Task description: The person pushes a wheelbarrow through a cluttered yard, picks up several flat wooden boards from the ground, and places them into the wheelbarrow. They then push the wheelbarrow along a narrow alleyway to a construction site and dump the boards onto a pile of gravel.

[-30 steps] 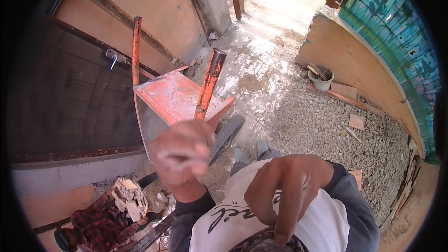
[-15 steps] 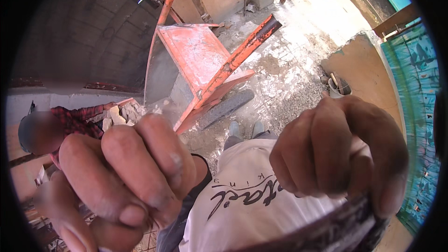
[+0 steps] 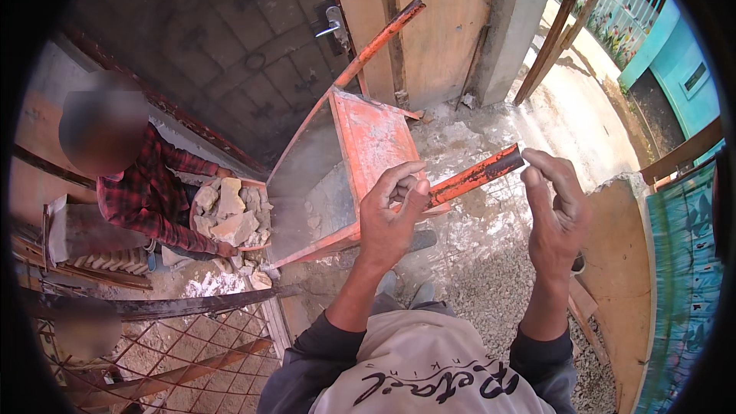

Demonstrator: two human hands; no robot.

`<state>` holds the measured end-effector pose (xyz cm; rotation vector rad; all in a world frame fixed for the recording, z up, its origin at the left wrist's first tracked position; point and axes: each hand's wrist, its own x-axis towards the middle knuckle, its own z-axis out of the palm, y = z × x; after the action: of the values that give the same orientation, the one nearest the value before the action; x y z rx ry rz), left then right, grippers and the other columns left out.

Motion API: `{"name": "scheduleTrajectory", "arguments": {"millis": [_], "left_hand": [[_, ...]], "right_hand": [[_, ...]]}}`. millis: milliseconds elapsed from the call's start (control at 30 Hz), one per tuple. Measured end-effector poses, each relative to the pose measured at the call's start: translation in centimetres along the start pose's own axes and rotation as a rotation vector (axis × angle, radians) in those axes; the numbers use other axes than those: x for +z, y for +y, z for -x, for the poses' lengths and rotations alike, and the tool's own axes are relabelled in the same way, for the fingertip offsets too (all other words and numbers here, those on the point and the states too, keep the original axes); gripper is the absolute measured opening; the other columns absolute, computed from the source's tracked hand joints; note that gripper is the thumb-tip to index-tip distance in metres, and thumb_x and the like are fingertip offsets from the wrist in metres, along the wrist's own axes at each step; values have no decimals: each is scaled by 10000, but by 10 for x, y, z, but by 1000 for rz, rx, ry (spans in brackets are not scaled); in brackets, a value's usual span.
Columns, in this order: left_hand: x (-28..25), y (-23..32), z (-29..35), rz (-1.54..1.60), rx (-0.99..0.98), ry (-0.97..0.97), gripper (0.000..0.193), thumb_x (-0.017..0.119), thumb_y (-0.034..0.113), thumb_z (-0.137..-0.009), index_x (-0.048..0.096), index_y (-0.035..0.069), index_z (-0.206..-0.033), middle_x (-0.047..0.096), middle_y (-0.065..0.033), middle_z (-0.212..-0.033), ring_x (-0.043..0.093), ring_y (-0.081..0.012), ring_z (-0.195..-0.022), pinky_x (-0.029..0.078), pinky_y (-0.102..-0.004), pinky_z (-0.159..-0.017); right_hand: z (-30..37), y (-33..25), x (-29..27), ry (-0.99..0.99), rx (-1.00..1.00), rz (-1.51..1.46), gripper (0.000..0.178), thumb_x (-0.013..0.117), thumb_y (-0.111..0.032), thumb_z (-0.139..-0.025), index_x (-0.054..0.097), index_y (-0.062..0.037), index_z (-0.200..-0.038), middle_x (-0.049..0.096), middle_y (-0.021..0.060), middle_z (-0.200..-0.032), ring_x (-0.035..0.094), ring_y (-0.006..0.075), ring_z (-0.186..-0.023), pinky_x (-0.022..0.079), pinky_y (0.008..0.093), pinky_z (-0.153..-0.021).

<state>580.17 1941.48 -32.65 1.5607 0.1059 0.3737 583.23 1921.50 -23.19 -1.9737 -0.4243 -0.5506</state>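
My left hand (image 3: 392,211) is raised over the near handle (image 3: 471,179) of an orange metal wheelbarrow (image 3: 376,134). Its fingers are loosely curled, with a gap at the thumb and nothing seen between them. Close by the dark end of that handle is my right hand (image 3: 556,211), thumb and fingers apart and empty. The worn, paint-chipped wheelbarrow has its second handle (image 3: 381,42) farther off, toward the door. At left, a co-worker in a plaid shirt (image 3: 126,207) grips an orange-rimmed container of broken rubble (image 3: 230,211) beside the wheelbarrow's grey tray (image 3: 307,199).
A dark metal door (image 3: 222,54) stands behind the wheelbarrow. Gravel (image 3: 491,291) covers the ground before my feet, beside a low tan wall (image 3: 617,268). Metal lattice (image 3: 184,360) lies at lower left, where a second person's blurred head (image 3: 88,327) shows. Wooden posts (image 3: 563,27) rise at far right.
Both hands have gone from close before the camera, fingers bent, down and away to the near handle. The view has shifted, bringing the co-worker and the rubble container more fully into sight.
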Motion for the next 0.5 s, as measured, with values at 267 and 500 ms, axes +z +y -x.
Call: {"name": "scheduleTrajectory", "arguments": {"millis": [267, 500], "left_hand": [[-7, -198, -13, -363, -260, 69, 488, 572, 458, -992, 690, 4, -1129, 704, -205, -940, 678, -369, -885, 514, -442, -846], [-7, -187, -11, -412, -314, 79, 463, 532, 405, -1001, 683, -26, -925, 646, -260, -720, 658, -458, -758, 491, -516, -724]], "right_hand": [[-45, 129, 41, -317, 338, 248, 320, 637, -296, -991, 716, -44, -1172, 679, 94, -1016, 632, 226, -952, 520, 366, -834], [-32, 134, 43, -293, 537, -137, 319, 573, -255, -1035, 667, -76, -1282, 623, 11, -820, 624, 92, -757, 510, 251, -700]]}}
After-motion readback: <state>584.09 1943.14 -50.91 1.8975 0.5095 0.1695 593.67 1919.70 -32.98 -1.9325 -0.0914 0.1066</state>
